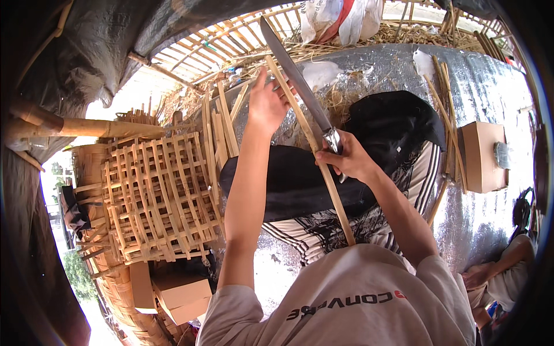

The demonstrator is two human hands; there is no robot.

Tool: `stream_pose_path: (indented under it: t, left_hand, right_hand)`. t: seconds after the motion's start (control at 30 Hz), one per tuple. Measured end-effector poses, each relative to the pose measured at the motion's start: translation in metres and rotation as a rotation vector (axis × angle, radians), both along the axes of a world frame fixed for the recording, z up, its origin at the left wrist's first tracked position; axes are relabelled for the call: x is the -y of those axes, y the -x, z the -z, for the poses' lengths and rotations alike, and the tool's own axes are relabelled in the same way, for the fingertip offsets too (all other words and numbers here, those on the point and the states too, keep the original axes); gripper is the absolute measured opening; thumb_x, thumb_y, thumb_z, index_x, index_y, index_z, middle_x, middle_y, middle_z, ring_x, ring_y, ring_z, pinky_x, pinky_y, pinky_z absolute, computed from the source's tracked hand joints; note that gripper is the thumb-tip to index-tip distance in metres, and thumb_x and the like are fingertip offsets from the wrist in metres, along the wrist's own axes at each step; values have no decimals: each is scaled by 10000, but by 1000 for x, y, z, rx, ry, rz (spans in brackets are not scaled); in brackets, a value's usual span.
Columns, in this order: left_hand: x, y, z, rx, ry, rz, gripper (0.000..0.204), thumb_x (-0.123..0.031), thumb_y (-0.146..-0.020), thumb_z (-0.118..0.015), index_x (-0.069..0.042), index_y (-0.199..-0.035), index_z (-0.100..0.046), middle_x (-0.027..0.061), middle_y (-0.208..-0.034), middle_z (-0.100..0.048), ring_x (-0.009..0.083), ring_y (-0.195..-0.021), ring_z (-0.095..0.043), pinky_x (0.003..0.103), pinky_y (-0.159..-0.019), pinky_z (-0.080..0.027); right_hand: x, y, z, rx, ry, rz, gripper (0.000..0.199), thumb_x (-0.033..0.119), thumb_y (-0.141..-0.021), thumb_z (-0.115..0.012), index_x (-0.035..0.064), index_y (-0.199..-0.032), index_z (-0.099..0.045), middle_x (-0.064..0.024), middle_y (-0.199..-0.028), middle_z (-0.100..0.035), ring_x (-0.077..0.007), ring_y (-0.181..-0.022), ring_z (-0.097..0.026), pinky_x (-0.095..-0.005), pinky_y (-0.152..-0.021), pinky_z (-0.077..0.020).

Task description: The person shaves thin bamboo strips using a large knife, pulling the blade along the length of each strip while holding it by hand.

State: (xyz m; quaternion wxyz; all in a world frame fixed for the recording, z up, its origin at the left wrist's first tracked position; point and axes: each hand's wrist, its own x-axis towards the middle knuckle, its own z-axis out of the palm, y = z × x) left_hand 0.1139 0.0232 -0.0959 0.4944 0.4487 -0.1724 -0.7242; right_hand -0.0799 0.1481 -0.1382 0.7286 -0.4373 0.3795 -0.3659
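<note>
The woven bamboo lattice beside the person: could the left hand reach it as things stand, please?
Probably yes, but not freely: the left hand is gripping the bamboo strip that the right hand is working with the knife. The lattice lies beside that forearm, nothing between.

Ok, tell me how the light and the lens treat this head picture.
Head view: hard daylight blows out the gap at the left edge and glares off the silver sheet; the fisheye bends the bamboo lattice and darkens the corners; the knife blade and both hands stay sharp.
</note>
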Motion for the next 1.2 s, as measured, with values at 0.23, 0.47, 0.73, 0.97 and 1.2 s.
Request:
stream_pose_path:
  t: [0.23, 0.47, 0.73, 0.97, 1.2]
  left_hand:
    - [1, -32, -61, 150, 313, -452, 311, -305, -1039, -379, -53, -947, -535, -49, -641, -327, 107, -566, -303, 302, -599, -334]
    - [-24, -76, -135, 54, 681, -612, 564, -614, -962, -347, -83, -816, -469, -12, -659, -320, 128, -595, -284, 289, -588, -235]
    - [-5, -42, -97, 189, 776, -523, 726, -762, -878, -347, -68, -705, -472, 56, -671, -381, 177, -626, -336, 329, -637, -303]
    - [-25, -39, -103, 343, 936, -557, 690, -690, -920, -331, -57, -716, -512, 54, -652, -424, 181, -609, -388, 332, -657, -323]
    - [-36, -25, -104, 276, 993, -478, 562, -530, -939, -324, -95, -584, -348, 9, -517, -268, 134, -487, -233, 275, -490, -202]
  right_hand:
    - [30, 11, -10, -511, 453, 172, 389, 375, -879, -725, 2, -919, -624, -99, -617, -599, -193, -548, -599, -335, -543, -472]
    - [51, 45, -11, -532, 305, 399, 362, 351, -888, -713, 0, -895, -629, -87, -686, -657, -164, -565, -593, -319, -563, -463]
    - [14, 45, 20, -610, 241, 322, 350, 336, -876, -719, 12, -822, -601, -98, -693, -673, -202, -602, -629, -337, -588, -469]
    - [-14, 22, 28, -691, 274, 184, 442, 415, -893, -680, -13, -839, -585, -170, -724, -671, -348, -697, -674, -406, -651, -503]
    - [9, -48, -17, -371, 374, 230, 519, 479, -954, -589, -4, -769, -548, -130, -567, -524, -233, -508, -519, -379, -542, -431]
